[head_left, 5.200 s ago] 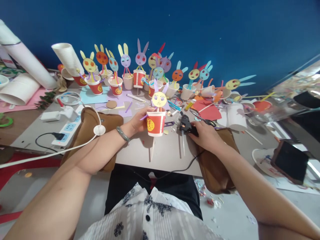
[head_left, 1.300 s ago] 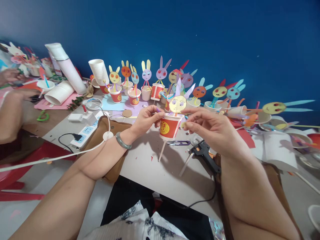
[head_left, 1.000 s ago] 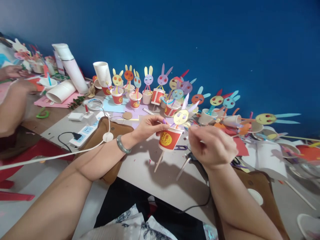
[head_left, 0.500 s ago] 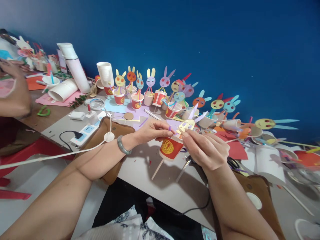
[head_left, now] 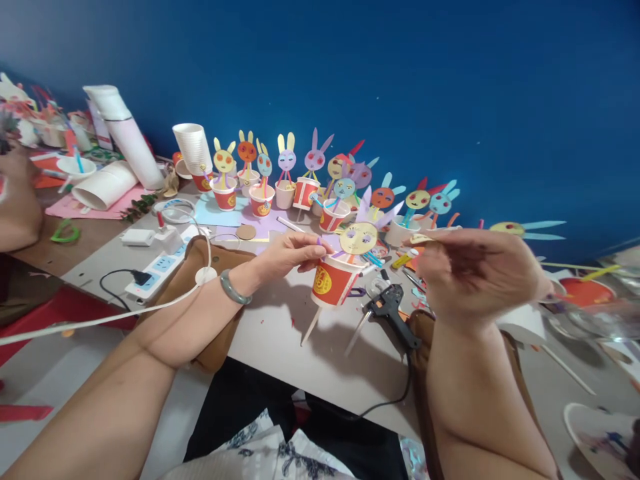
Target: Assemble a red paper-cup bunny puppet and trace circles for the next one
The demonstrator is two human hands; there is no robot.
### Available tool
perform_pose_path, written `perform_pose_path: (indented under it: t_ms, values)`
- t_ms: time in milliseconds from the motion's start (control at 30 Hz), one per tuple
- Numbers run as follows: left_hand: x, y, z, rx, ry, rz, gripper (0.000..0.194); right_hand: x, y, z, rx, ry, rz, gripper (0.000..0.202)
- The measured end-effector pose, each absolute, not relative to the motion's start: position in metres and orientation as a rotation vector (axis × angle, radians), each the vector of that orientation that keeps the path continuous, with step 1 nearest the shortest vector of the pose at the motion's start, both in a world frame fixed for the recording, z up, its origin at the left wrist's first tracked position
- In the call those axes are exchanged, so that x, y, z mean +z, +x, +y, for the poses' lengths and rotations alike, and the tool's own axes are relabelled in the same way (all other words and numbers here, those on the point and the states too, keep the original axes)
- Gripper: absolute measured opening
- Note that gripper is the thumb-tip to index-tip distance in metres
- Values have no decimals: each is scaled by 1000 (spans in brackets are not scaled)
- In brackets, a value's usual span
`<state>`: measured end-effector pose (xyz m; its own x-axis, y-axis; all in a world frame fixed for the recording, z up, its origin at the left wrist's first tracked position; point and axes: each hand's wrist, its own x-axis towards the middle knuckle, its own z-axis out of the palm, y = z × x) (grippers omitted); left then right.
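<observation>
My left hand is closed in a pinch at the left rim of a red paper cup with a gold emblem, and a bit of purple strip shows at the fingertips. A paper rabbit head rises from this cup, with a pale yellow face, purple eyes and lilac ears. A thin pale stick sticks out below the cup. To the right, my right hand is raised apart from the cup, its fingers pinched on a small pale yellow piece. A black glue gun lies below, between the hands.
Several finished paper-cup rabbits line the blue wall. A stack of white paper cups, a white bottle and a power strip with cables are on the left. Another person's arm shows at the far left.
My right hand has moved away from the rabbit's face to the right and now holds a small yellow piece. The face and glue gun are uncovered. My left hand stays at the cup.
</observation>
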<state>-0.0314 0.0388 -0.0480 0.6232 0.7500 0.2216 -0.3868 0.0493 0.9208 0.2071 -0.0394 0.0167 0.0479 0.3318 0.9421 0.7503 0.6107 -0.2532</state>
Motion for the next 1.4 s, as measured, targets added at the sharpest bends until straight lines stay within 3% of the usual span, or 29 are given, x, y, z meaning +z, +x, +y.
perform_pose_path:
  t_ms: [400, 767, 1067, 1400]
  values:
    - [-45, -30, 42, 909, 1111, 461, 50, 28, 193, -41, 346, -975, -1670, 14]
    - [-41, -28, 33, 809, 1177, 377, 52, 1, 182, -27, -365, -702, -2096, 17]
    - [-35, -28, 28, 778, 1213, 375, 53, 1, 188, -23, -414, -604, -2225, 30]
    - [-40, -28, 29, 809, 1236, 394, 48, 1, 188, -24, -420, -632, -2279, 27]
